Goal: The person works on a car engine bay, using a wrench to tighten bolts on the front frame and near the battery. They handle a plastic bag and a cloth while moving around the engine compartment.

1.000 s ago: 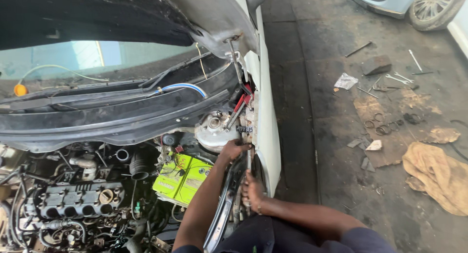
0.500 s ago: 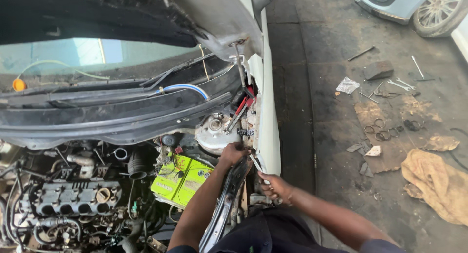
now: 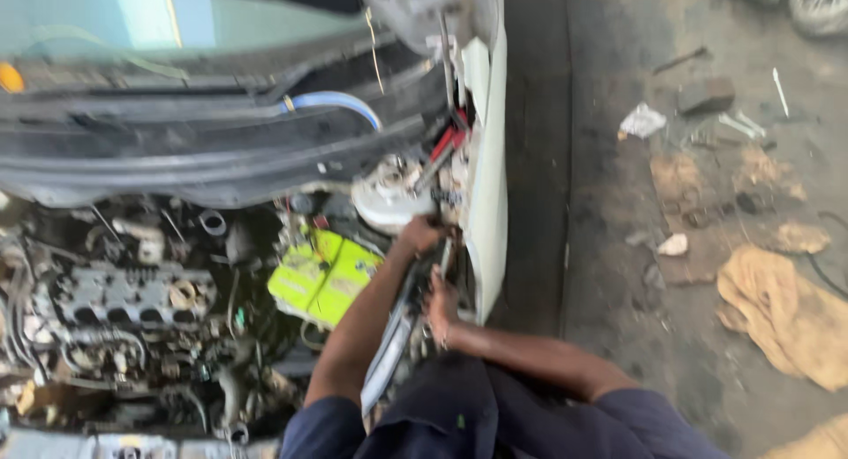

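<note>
Head view, motion-blurred throughout. An open engine bay (image 3: 177,291) is seen from above, with the raised bonnet's underside and the windscreen (image 3: 106,26) along the top. The left hand (image 3: 420,235) is reached into the bay's right edge, just beside the white fender (image 3: 488,159) and below a pale round reservoir cap (image 3: 386,194); its fingers are curled around something small that cannot be made out. The right hand (image 3: 439,311) is placed lower, against the inner edge of the same fender, fingers bent; whether anything is gripped cannot be told because of blur. A long dark metal strip (image 3: 393,344) is seen running between the two forearms, its lower end hidden behind the dark blue sleeves. A yellow-green battery cover (image 3: 322,278) is located just left of the left forearm. A red-handled tool (image 3: 442,145) is lodged near the fender top, partly hidden. A blue hose (image 3: 340,101) is curved under the cowl. On the floor (image 3: 618,335), an orange-brown rag (image 3: 777,313) is cut off at the right edge, and scattered scraps further up are too blurred to identify.
</note>
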